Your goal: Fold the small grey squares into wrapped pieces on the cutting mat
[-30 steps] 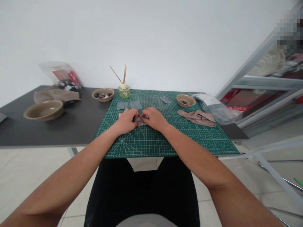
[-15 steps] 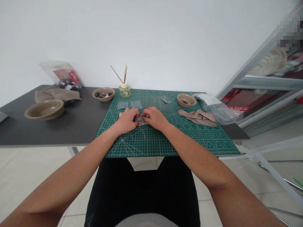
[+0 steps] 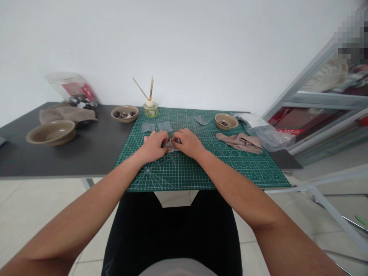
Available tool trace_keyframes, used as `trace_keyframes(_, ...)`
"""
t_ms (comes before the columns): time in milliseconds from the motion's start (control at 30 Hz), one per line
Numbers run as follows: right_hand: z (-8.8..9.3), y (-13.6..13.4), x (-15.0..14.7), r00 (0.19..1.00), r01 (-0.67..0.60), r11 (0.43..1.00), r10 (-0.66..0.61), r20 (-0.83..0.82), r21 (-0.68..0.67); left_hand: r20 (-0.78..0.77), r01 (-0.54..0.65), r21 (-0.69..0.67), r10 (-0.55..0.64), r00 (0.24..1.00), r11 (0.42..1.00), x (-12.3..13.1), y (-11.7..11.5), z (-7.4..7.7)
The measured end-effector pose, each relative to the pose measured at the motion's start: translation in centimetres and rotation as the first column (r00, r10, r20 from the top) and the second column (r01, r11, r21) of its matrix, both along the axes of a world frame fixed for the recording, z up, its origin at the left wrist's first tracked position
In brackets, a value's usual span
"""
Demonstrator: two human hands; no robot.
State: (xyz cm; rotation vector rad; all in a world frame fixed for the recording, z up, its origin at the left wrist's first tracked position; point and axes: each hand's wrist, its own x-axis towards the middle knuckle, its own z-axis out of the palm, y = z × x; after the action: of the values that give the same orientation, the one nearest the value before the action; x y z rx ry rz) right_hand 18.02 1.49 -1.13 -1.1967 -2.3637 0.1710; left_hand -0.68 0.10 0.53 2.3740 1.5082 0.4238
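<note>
Both hands meet over a small grey translucent packet [image 3: 173,148] lying on the green cutting mat [image 3: 184,176]. My left hand [image 3: 154,146] is closed on its left side, thumb low against it. From the right, my right hand [image 3: 187,142] pinches at its upper right part with bent fingers. A tiny dark bit shows between the fingertips, too small to name. Just beyond the hands lie two flat packets of the same grey look, a left one [image 3: 148,127] and a right one [image 3: 165,126]. A third packet [image 3: 201,120] rests farther right.
A bowl of dark and pale stones [image 3: 124,114] and a reed diffuser [image 3: 151,109] stand behind. To the right are a bowl with a few dark pieces [image 3: 226,121], a brown cloth [image 3: 240,142] and a plastic bag [image 3: 266,132]. An empty-looking bowl [image 3: 51,133] sits left.
The view has shifted very slightly. Both hands stay at the packet, with only slight finger movement visible.
</note>
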Motion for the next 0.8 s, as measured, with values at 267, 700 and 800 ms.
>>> trace_keyframes(267, 0.02, -0.12, -0.04, 0.989, -0.14, 0.989, 0.136, -0.061, -0.052, -0.006, -0.026, -0.013, 0.026, 1.0, 1.0, -0.04, 0.07, -0.06)
trace_keyframes(700, -0.19, 0.3, 0.0, 0.989, -0.135, 0.989, 0.13, -0.074, -0.057, 0.005, -0.017, -0.018, 0.017, 1.0, 1.0, -0.04, 0.11, -0.08)
trace_keyframes(800, -0.03, 0.18, 0.07, 0.988, -0.137, 0.988, 0.132, -0.077, -0.068, 0.01, -0.02, -0.02, 0.02, 1.0, 1.0, -0.11, 0.14, -0.12)
